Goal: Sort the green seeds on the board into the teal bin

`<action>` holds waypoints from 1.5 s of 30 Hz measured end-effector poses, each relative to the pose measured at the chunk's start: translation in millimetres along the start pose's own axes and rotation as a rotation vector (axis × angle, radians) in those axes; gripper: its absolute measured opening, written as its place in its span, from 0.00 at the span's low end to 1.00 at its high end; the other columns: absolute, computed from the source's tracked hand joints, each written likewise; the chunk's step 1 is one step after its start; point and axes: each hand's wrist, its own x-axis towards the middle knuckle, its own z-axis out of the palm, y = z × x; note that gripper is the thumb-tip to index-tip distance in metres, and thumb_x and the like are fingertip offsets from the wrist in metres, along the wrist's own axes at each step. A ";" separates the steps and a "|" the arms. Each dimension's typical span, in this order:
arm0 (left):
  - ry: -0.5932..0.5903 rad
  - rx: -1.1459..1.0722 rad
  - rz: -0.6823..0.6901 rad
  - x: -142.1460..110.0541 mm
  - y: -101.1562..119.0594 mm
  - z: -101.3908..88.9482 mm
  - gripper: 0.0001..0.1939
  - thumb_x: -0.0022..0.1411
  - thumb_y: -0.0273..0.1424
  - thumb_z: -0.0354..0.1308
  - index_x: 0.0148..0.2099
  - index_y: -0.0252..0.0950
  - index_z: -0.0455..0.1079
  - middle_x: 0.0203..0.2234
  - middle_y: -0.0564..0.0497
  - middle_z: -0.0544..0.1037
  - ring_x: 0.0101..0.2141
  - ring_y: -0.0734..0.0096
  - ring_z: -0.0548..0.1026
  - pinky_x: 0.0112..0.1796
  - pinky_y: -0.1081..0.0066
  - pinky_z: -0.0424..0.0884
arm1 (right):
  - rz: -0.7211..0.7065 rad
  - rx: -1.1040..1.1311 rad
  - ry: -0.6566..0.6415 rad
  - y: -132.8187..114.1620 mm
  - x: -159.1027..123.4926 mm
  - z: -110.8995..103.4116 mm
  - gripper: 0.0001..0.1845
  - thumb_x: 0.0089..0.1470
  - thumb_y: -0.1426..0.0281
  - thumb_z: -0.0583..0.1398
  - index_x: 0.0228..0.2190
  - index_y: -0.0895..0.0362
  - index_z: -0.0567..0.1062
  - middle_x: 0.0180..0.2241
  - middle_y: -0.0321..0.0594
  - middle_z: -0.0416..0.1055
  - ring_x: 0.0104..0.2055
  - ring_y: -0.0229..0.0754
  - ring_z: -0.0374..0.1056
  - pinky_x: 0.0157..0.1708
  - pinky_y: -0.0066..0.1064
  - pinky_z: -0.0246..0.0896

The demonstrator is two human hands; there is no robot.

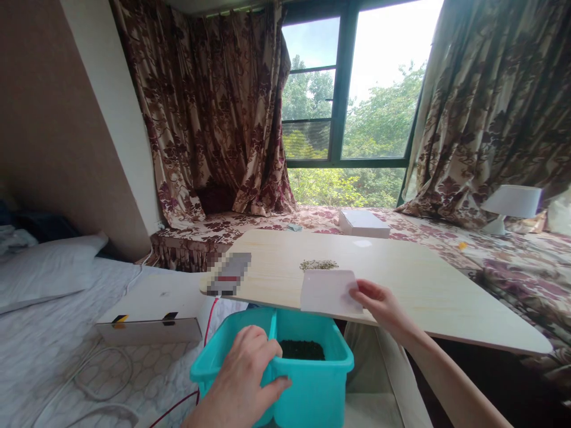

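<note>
My left hand [245, 374] is closed over the near rim of a teal two-compartment bin [312, 392], close to its divider. Dark, fine-grained material [301, 350] lies at the bottom of the right compartment; the floor of the left one is hidden from view. My right hand [379, 306] pinches the right edge of a thin whitish plastic sheet [328, 290]. That sheet lies at the tabletop's near edge, right above the bin. Just beyond its far edge is a small spread of pale and dark seed-like grains [319, 265].
The pale wooden tabletop [410, 279] spans the middle and right. A blurred-out flat device [229, 273] with a red cable rests at its left end. A white box [154, 306] sits on the bed. On the window seat are another white box [363, 223] and a lamp [513, 202].
</note>
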 end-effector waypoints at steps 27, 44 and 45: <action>-0.028 0.046 0.305 28.9 37.0 42.6 0.17 0.48 0.39 0.68 0.35 0.37 0.68 0.31 0.52 0.71 0.39 0.63 0.67 0.48 0.57 0.60 | -0.004 -0.086 0.341 14.9 31.4 -40.0 0.14 0.41 0.60 0.63 0.29 0.57 0.78 0.26 0.43 0.79 0.32 0.47 0.75 0.29 0.33 0.67; -0.040 0.004 0.188 25.6 39.3 23.5 0.12 0.50 0.33 0.67 0.35 0.37 0.68 0.32 0.52 0.70 0.40 0.62 0.66 0.46 0.60 0.62 | -0.061 -0.085 0.298 11.6 38.2 -35.3 0.16 0.41 0.58 0.63 0.28 0.58 0.77 0.28 0.43 0.79 0.32 0.46 0.74 0.32 0.34 0.67; -0.039 0.002 0.188 25.4 39.7 22.9 0.12 0.50 0.32 0.67 0.35 0.38 0.68 0.32 0.52 0.70 0.40 0.62 0.66 0.46 0.60 0.62 | -0.066 -0.090 0.310 11.8 38.8 -35.5 0.16 0.40 0.58 0.64 0.28 0.58 0.77 0.28 0.43 0.79 0.32 0.46 0.74 0.32 0.35 0.67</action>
